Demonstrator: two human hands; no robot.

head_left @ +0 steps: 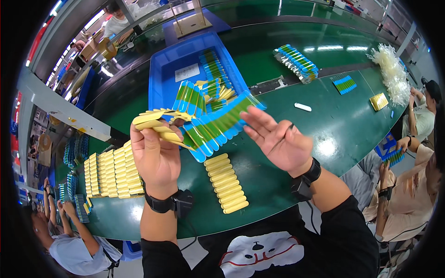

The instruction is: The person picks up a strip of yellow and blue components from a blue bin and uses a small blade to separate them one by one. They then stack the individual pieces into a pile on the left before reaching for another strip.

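My left hand point(156, 160) is closed around one end of a folded strip of slim, rounded sachets point(218, 124). The strip shows blue and green on one face and pale yellow on the other, and stretches up to the right in front of a blue bin. Beside its far end, my right hand point(283, 142) has its fingers spread, holding nothing; whether a fingertip touches the strip I cannot tell. Below the strip, a row of yellow sachets point(226, 183) lies on the green table point(273, 180). Both wrists wear black bands.
The blue bin point(156, 85) contains more sachet strips. Yellow stacks point(113, 171) stand at left. Farther right are a blue-green stack point(296, 64), a small strip point(344, 85), a white oval piece point(302, 107) and clear plastic film point(389, 69). Other people sit at both sides.
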